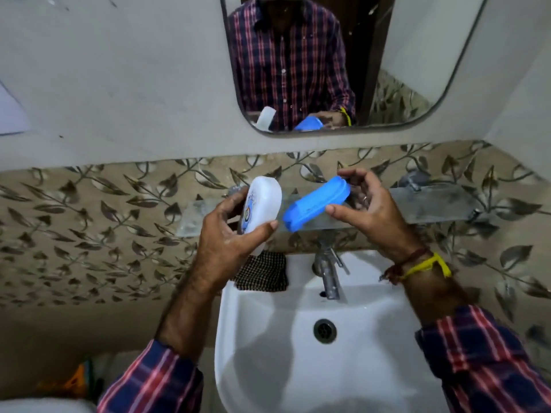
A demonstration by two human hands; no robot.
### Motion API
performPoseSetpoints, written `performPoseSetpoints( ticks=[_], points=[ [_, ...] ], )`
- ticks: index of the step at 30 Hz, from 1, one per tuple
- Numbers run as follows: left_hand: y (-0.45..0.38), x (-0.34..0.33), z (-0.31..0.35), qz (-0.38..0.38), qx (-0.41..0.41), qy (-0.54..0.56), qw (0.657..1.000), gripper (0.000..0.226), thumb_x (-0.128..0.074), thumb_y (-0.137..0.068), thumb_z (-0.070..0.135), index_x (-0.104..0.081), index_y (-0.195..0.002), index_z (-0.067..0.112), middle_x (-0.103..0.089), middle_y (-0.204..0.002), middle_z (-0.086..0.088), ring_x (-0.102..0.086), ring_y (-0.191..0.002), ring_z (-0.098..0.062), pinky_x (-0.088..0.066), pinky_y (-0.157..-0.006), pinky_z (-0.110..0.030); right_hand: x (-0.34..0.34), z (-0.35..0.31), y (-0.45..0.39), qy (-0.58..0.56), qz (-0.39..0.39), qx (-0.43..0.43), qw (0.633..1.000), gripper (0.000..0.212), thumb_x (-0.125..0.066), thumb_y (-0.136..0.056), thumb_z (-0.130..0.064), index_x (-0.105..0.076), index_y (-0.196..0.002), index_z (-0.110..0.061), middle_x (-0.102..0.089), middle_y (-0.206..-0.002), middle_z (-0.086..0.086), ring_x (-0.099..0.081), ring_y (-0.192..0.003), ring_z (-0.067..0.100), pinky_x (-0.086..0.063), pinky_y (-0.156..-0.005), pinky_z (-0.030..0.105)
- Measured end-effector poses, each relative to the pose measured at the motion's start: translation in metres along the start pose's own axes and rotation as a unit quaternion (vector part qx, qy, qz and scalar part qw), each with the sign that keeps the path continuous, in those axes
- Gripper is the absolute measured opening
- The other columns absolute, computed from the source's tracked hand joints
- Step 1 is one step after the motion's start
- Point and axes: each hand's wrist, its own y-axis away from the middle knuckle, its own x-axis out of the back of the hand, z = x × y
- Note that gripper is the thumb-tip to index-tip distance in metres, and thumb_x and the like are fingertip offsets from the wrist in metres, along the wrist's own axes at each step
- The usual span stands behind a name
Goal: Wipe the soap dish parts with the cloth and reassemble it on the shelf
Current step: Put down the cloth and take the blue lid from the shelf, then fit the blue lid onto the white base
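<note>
Above the sink (268, 338), left hand (226, 234) grips the white lid (264, 201), its label unreadable, right hand (369, 210) the blue tray (316, 204).

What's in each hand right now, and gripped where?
Left hand holds the white soap dish lid by its lower end and edges. Right hand pinches the blue soap dish base across its long sides.

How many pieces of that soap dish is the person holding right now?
2. The white piece is gripped in the left hand, and the blue piece is held in the right hand, both above the sink. Their reflections show in the mirror. Further pieces may be hidden.
</note>
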Motion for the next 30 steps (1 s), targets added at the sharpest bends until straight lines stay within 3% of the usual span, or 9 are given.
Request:
performPoseSetpoints(
  ticks=[2, 5, 9, 12, 17, 21, 25, 30],
  points=[
    [-0.001, -0.005, 0.007, -0.025, 0.001, 0.025, 0.999, 0.080, -0.083, -0.062, 0.043, -0.061, -0.136, 0.021, -0.074, -0.119, 0.004, -0.070, -0.108, -0.014, -0.060, -0.087, -0.036, -0.006, -0.010, 0.015, -0.096, 0.037, 0.004, 0.995, 0.058, -0.080, -0.073, -0.004, -0.049, -0.122, -0.007, -0.058, -0.114, 0.006, -0.064, -0.097, 0.003, -0.052, -0.087, 0.018],
    [0.003, -0.021, 0.017, -0.087, 0.008, 0.057, 0.995, 0.078, -0.082, -0.067, 0.042, -0.057, -0.139, 0.029, -0.074, -0.113, -0.005, -0.071, -0.103, -0.018, -0.059, -0.086, -0.040, -0.018, -0.020, 0.035, -0.177, 0.073, -0.010, 0.981, 0.055, -0.079, -0.069, -0.018, -0.055, -0.118, -0.011, -0.064, -0.113, 0.004, -0.065, -0.098, 0.011, -0.053, -0.086, 0.026],
    [0.015, -0.044, 0.016, -0.120, 0.031, 0.106, 0.987, 0.065, -0.079, -0.075, 0.039, -0.055, -0.136, 0.044, -0.077, -0.105, -0.001, -0.073, -0.094, -0.017, -0.062, -0.071, -0.037, -0.028, -0.019, 0.053, -0.169, 0.105, -0.019, 0.980, 0.050, -0.076, -0.073, -0.024, -0.063, -0.120, -0.014, -0.071, -0.115, -0.001, -0.067, -0.108, 0.015, -0.055, -0.090, 0.033],
    [0.021, -0.053, 0.017, -0.129, 0.035, 0.104, 0.986, 0.065, -0.074, -0.075, 0.048, -0.051, -0.136, 0.052, -0.076, -0.107, -0.002, -0.072, -0.099, -0.023, -0.061, -0.082, -0.050, -0.031, -0.014, 0.062, -0.159, 0.124, -0.032, 0.979, 0.050, -0.075, -0.078, -0.027, -0.063, -0.125, -0.013, -0.070, -0.120, 0.004, -0.066, -0.112, 0.023, -0.055, -0.096, 0.043],
    [0.029, -0.061, 0.016, -0.181, 0.022, 0.072, 0.981, 0.064, -0.068, -0.080, 0.063, -0.044, -0.139, 0.058, -0.073, -0.111, -0.003, -0.069, -0.105, -0.031, -0.057, -0.086, -0.061, -0.035, -0.014, 0.072, -0.170, 0.154, -0.040, 0.972, 0.045, -0.071, -0.085, -0.029, -0.064, -0.127, -0.014, -0.071, -0.119, 0.002, -0.067, -0.111, 0.020, -0.056, -0.085, 0.029],
    [0.038, -0.065, 0.011, -0.175, 0.024, 0.078, 0.981, 0.062, -0.067, -0.078, 0.070, -0.048, -0.136, 0.059, -0.074, -0.110, 0.008, -0.071, -0.103, -0.022, -0.059, -0.084, -0.057, -0.037, -0.015, 0.075, -0.175, 0.183, -0.044, 0.966, 0.045, -0.071, -0.084, -0.032, -0.065, -0.125, -0.017, -0.071, -0.120, 0.004, -0.068, -0.110, 0.020, -0.055, -0.084, 0.028],
    [0.046, -0.068, 0.011, -0.156, 0.027, 0.087, 0.984, 0.057, -0.066, -0.081, 0.062, -0.049, -0.135, 0.059, -0.072, -0.109, 0.002, -0.071, -0.102, -0.027, -0.059, -0.080, -0.060, -0.045, -0.018, 0.078, -0.187, 0.200, -0.053, 0.960, 0.049, -0.071, -0.081, -0.033, -0.065, -0.126, -0.014, -0.072, -0.119, 0.006, -0.069, -0.109, 0.023, -0.057, -0.084, 0.030],
    [0.052, -0.074, 0.012, -0.139, 0.004, 0.074, 0.987, 0.060, -0.065, -0.081, 0.059, -0.049, -0.139, 0.053, -0.071, -0.113, 0.001, -0.069, -0.105, -0.022, -0.058, -0.087, -0.055, -0.059, -0.025, 0.082, -0.208, 0.228, -0.081, 0.948, 0.040, -0.063, -0.084, -0.027, -0.067, -0.123, -0.016, -0.073, -0.115, 0.008, -0.070, -0.102, 0.022, -0.059, -0.080, 0.034]
  ],
)
